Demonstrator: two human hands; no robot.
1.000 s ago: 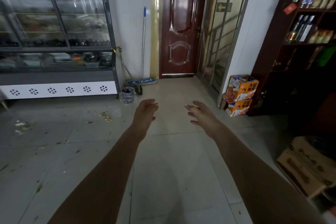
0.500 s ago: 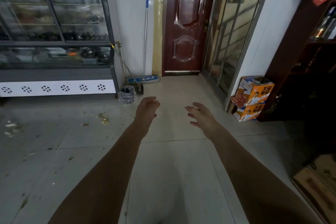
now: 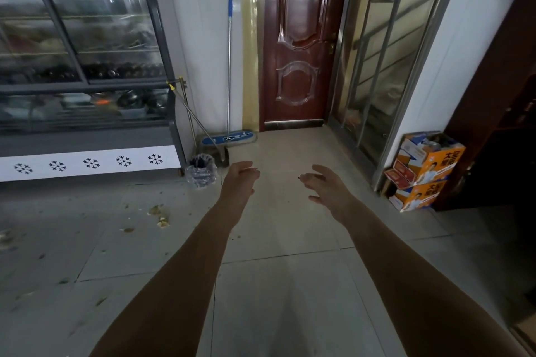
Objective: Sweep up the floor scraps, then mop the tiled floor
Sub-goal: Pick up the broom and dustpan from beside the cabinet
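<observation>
Both hands are reaching forward at about the same height over the floor and neither is holding anything: the left hand (image 3: 239,180) is hanging with its fingers loosely curled, and the right hand (image 3: 324,185) is spreading its fingers, palm turned inward. Beyond the left hand, one flat mop (image 3: 228,72) is standing upright against the white wall, its thin metal pole ending in a blue grip and its blue pad lying flat on the floor just left of the door (image 3: 295,52). Two slim metal handles (image 3: 190,114) are leaning from the corner of the glass display cabinet (image 3: 87,72) down toward a dark base beside the mop pad; whether they belong to a broom or a dustpan cannot be told. One small bin (image 3: 201,170) with a clear liner is sitting at the cabinet's foot. Scraps (image 3: 162,221) are lying scattered on the grey tiles to the left, a few pale larger bits and many small specks. The tiled floor (image 3: 290,243) is running as an open lane from the hands to the door, bounded on the right by a metal-framed glass partition (image 3: 374,72) and two stacked orange cartons (image 3: 425,171).
</observation>
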